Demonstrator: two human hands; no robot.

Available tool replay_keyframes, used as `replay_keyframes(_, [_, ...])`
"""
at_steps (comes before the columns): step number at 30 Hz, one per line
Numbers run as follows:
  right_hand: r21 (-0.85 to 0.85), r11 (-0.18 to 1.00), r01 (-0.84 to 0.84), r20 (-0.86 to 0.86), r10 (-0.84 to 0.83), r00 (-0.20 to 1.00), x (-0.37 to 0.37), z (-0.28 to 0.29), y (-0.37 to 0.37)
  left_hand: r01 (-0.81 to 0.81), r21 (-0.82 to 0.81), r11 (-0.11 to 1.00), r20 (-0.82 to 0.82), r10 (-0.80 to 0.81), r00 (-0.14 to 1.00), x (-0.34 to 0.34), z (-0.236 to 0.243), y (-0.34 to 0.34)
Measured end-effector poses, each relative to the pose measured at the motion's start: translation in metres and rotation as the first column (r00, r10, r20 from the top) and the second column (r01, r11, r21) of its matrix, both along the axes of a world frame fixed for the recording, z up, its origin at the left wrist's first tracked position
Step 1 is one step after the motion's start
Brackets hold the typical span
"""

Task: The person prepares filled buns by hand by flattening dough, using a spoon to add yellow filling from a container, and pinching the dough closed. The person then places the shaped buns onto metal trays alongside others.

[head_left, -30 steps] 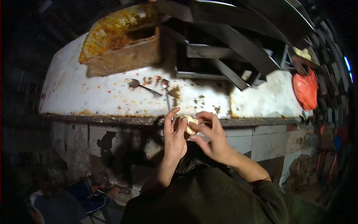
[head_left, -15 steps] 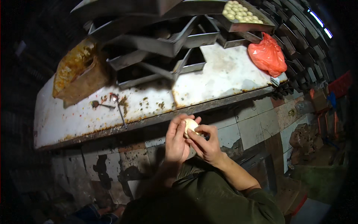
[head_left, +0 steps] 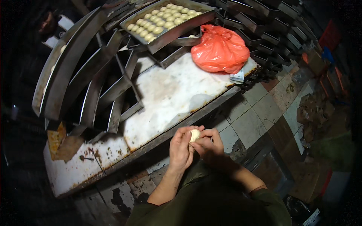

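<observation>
A small pale dough ball (head_left: 194,135) sits between my two hands, in front of my body and just off the table's front edge. My left hand (head_left: 181,147) cups it from the left, fingers curled round it. From the other side the fingers and thumb of my right hand (head_left: 209,144) pinch its edge. Part of the ball is hidden behind my fingers. At the back, a metal tray (head_left: 182,29) holds rows of similar pale dough balls (head_left: 160,23).
Metal trays (head_left: 98,81) are stacked crosswise on the left of the white table (head_left: 158,96). A tied red plastic bag (head_left: 220,49) lies by the table's right end. At the left end are a cardboard box (head_left: 69,148) and a dark spoon (head_left: 86,158). Cardboard pieces (head_left: 309,109) lie on the tiled floor.
My view has swung to the right, so the full tray and red bag show more fully. Both hands stay on the dough ball, with the right fingers closed in tighter over it.
</observation>
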State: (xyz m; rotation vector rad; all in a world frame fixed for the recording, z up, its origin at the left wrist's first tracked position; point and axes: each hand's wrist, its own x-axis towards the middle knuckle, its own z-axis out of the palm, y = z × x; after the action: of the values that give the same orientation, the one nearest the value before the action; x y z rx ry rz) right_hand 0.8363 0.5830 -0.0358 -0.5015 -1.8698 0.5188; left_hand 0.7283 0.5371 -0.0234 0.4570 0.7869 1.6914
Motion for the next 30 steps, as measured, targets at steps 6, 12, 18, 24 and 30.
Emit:
replay_keyframes(6, [-0.68,0.675,-0.287,-0.209,0.197,0.958,0.014,0.007,0.035,0.014,0.193,0.981,-0.428,0.071,0.901,0.007,0.006,0.033])
replay_keyframes(12, [-0.018,0.999,0.046,0.077,-0.045,0.996,-0.01,0.011,0.049,-0.217,-0.061,0.974,-0.094,0.211,0.973,-0.006,-0.003,0.041])
replay_keyframes(18, [-0.828,0.378,-0.414,-0.28,0.361,0.889,-0.036,0.0,0.047,-0.096,0.187,0.978,-0.389,0.163,0.907,-0.04,-0.001,0.024])
replay_keyframes(24, [-0.294,0.941,-0.167,0.025,0.182,0.983,-0.118,0.013,0.004,-0.419,0.122,0.9,-0.283,0.436,0.854,-0.102,-0.011,-0.007])
replay_keyframes(30, [-0.78,0.48,-0.403,-0.198,0.421,0.885,-0.2,0.032,-0.034,-0.146,0.383,0.912,-0.77,0.402,0.495,-0.203,-0.001,-0.063])
